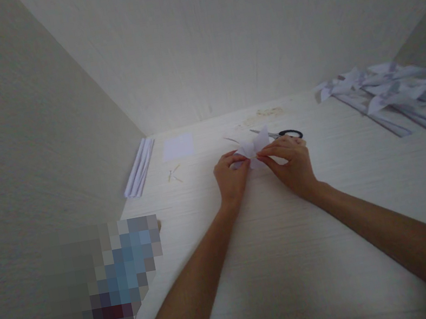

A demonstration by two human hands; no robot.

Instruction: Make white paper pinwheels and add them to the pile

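A white paper pinwheel (260, 139) with curled-in blades is held just above the pale tabletop. My left hand (233, 178) pinches its left side between thumb and fingers. From the right, my right hand (292, 159) pinches the pinwheel near its centre; any small pin between the fingertips is too small to make out. Right behind the right hand lie black-handled scissors (291, 132), their blades partly covered by the paper. A thin curved strip (230, 140) shows beyond the left fingers.
At the left lie rolled paper sticks (139, 168), a square paper sheet (178, 147) and a few small sticks (175, 175). Small tan scraps (269, 112) are by the back wall. Several pinwheels on paper sticks (389, 95) are piled at the right. A blurred-out patch covers the lower left.
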